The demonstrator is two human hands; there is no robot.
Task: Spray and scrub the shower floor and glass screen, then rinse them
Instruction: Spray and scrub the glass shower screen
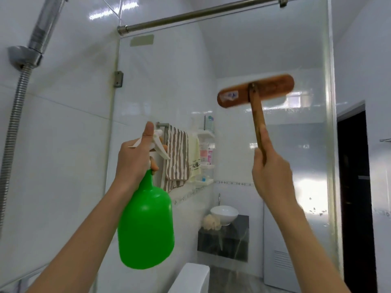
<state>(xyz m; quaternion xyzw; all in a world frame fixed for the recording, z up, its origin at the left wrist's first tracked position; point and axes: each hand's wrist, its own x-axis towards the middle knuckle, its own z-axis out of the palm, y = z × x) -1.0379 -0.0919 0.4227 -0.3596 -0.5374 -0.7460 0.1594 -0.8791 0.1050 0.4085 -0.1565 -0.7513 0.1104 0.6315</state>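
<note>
Scrubbing this high on the glass screen [169,81], you have your right hand [271,174] wrapped round the handle of the wooden scrubbing brush [256,90], thumb laid along the shaft. The brush head is blurred in front of the screen's upper part, close to its free edge, so I cannot tell whether the bristles touch the glass. Your left hand [135,157] is clamped on the neck of the green spray bottle [146,225], thumb raised beside the white trigger head, nozzle aimed at the screen nearer its wall side. The shower floor is out of view.

Likely risks, as I judge them:
- The wooden edge or the metal fitting where handle meets head could knock the glass if you tilt the head off flat.
- A stroke running past the screen's free edge would lose its support and jerk your wrist.
- Gripping well below the head gives little control, and a wet handle could twist in your palm.
- With the bottle at face height before the screen, spray may drift back at you.
- One hand round a slim neck may slip.

A torn sticker [229,95] on the brush back is too blurred to read. A pale rectangular label [141,40] at the screen's top corner shows no legible writing. Beyond the screen, the cream towel [195,159] carries a dark print I cannot make out.
</note>
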